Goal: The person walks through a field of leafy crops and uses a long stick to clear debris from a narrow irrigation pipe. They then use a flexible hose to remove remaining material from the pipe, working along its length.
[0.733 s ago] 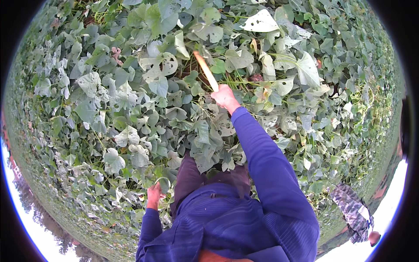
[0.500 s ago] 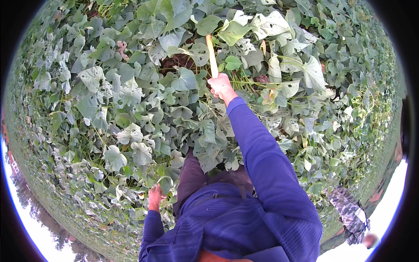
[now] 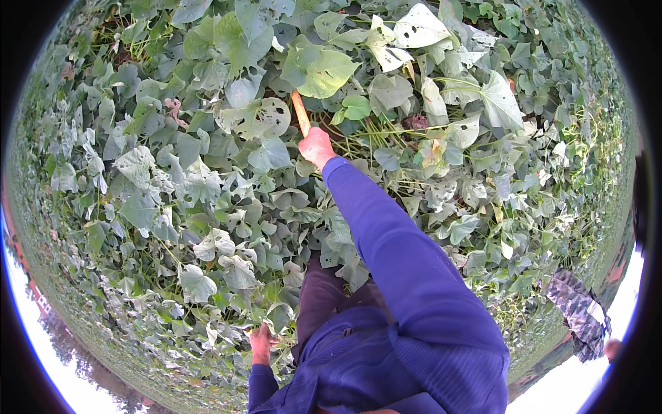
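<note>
My right hand (image 3: 316,147) is closed around a pale wooden handle (image 3: 301,112), reaching forward over dense vines. The handle's far end goes under a yellow-green leaf (image 3: 324,72), so the tool's head is hidden and its kind cannot be told. Broad, heart-shaped leaves, many with holes, surround that hand; thin green stems (image 3: 376,132) show just to its right. Low on the left, beside my leg, my left hand (image 3: 261,342) hangs near the leaves with its fingers loosely bent and apart. Nothing shows in it.
Leafy vines (image 3: 172,228) cover the ground on all sides and hide my feet. At the lower right is another person in a camouflage-patterned garment (image 3: 578,314). A dark shape (image 3: 641,200) stands at the right rim. Trees (image 3: 83,359) line the lower left edge.
My right hand and the handle have moved left and back toward me, and more of the handle's far end is under leaves. My left hand appears slightly lower and farther right.
</note>
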A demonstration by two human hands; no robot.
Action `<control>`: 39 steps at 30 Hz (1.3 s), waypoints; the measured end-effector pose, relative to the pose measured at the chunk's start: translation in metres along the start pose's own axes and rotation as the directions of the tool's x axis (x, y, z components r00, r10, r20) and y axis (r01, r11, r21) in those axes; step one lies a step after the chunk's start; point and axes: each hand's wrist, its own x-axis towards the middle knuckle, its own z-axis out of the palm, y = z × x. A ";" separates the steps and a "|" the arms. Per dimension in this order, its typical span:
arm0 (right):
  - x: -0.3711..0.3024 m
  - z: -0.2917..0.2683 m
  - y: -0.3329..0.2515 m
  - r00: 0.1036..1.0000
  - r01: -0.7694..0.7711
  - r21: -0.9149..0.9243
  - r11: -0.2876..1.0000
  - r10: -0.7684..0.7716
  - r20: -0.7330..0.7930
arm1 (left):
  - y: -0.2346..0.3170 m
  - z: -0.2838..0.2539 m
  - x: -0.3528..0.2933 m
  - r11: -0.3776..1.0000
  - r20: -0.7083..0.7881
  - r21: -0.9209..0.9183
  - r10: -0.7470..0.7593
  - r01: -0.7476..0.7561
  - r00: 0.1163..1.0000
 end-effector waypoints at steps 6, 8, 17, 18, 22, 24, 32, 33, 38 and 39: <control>-0.018 0.018 -0.007 0.998 -0.051 0.092 0.994 0.049 0.031 | -0.036 -0.002 0.006 0.997 -0.031 -0.011 -0.081 0.081 0.996; -0.018 0.019 -0.013 0.996 -0.083 0.087 0.993 0.081 0.028 | -0.031 0.000 0.011 0.992 -0.035 -0.010 -0.125 0.124 0.992; -0.072 0.012 0.001 0.966 -0.177 -0.008 0.984 0.175 0.190 | -0.006 0.006 0.012 0.999 0.032 0.029 -0.044 0.043 0.999; -0.078 0.012 0.003 0.964 -0.173 0.007 0.985 0.168 0.207 | 0.000 0.008 0.011 0.998 0.042 0.061 -0.038 0.035 0.998; -0.057 0.012 -0.010 0.970 -0.154 0.068 0.986 0.137 0.203 | 0.019 0.005 0.018 0.995 0.059 0.102 -0.024 0.018 0.998; -0.033 -0.005 -0.022 0.945 -0.220 0.195 0.956 0.159 0.287 | 0.032 0.002 0.024 0.993 0.045 0.115 0.006 -0.011 0.999; -0.132 -0.062 0.024 0.969 -0.060 -0.083 0.995 0.078 0.234 | 0.066 0.005 0.010 0.995 0.139 0.071 0.062 -0.072 0.988; -0.161 -0.073 0.056 0.931 -0.020 -0.092 0.996 0.052 0.361 | 0.072 0.017 -0.001 0.981 0.067 0.145 0.116 -0.125 0.991; -0.203 -0.067 0.124 0.994 -0.016 0.129 0.991 0.002 0.106 | 0.074 0.014 -0.003 0.728 0.404 0.401 0.405 -0.556 0.821; -0.192 -0.078 0.100 0.993 -0.016 0.181 0.983 -0.005 0.117 | 0.085 0.022 0.002 0.696 0.395 0.430 0.428 -0.575 0.813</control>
